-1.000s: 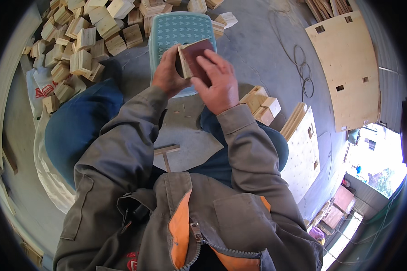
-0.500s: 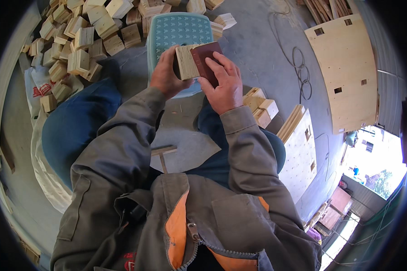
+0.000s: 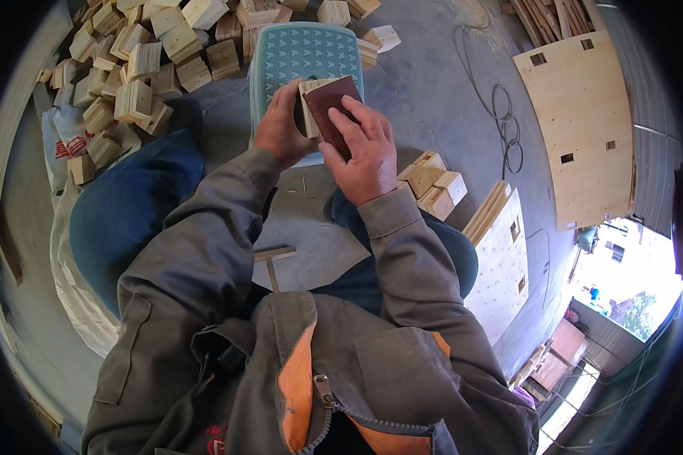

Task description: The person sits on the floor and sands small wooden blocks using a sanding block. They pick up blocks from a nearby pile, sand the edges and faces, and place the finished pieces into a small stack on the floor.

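Note:
My left hand [image 3: 281, 125] grips a pale plywood block [image 3: 309, 95] from its left side, over the near part of a light blue plastic stool [image 3: 305, 53]. Against the block's right side lies a flat reddish-brown piece [image 3: 331, 106], like sandpaper or a thin board; I cannot tell which. My right hand [image 3: 360, 148] holds this piece, fingers bent across its face and thumb near its lower edge. Most of the block is hidden behind the piece and my hands.
Many similar blocks [image 3: 134, 98] are heaped at the far left, some on a white sack [image 3: 83, 265]. A few blocks [image 3: 432, 182] sit beside my right knee. Perforated plywood sheets [image 3: 577, 114] and a loose cable [image 3: 501, 114] lie at right. A wood scrap [image 3: 275, 254] lies between my legs.
The reddish-brown piece has moved left and tilted, now covering more of the block's layered edge. My right hand has moved left and slightly down with it. My left hand has barely moved.

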Tool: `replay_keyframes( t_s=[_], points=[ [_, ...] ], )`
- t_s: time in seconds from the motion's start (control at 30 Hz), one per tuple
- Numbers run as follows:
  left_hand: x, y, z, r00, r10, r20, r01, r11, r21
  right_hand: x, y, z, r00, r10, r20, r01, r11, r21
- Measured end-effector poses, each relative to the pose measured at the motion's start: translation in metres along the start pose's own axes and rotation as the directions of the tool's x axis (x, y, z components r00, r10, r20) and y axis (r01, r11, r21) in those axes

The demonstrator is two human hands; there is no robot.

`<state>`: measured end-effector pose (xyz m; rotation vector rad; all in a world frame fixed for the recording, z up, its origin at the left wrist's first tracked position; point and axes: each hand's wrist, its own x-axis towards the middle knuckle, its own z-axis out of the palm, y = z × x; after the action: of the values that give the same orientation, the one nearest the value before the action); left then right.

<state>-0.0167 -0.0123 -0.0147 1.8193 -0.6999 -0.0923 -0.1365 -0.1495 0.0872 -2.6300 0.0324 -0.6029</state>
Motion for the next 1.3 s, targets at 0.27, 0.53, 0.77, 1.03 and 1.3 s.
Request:
replay_keyframes(
  t_s=[0.27,0.53,0.77,1.03,1.3],
  points=[
    [0.002,0.013,-0.008,0.992,-0.083,0.090,0.088,0.994,-0.060,-0.014,0.032,-0.003,0.980,0.144,-0.135,-0.153,0.986,-0.065],
    [0.002,0.002,0.001,1.000,-0.029,-0.008,0.029,0.999,-0.013,-0.010,-0.007,0.017,0.994,-0.046,-0.100,0.042,0.998,-0.044],
    [0.002,0.007,-0.003,0.997,-0.057,0.044,0.058,0.998,-0.028,-0.012,0.011,0.007,0.990,0.040,-0.136,-0.044,0.999,-0.026],
    [0.002,0.010,-0.005,0.996,-0.052,0.072,0.055,0.998,-0.037,-0.013,0.037,-0.019,0.949,0.233,-0.212,-0.235,0.972,0.016],
    [0.003,0.009,-0.003,1.000,0.009,-0.005,-0.009,1.000,-0.001,-0.006,0.003,0.003,0.997,0.056,-0.058,-0.057,0.998,-0.010]
  ],
)
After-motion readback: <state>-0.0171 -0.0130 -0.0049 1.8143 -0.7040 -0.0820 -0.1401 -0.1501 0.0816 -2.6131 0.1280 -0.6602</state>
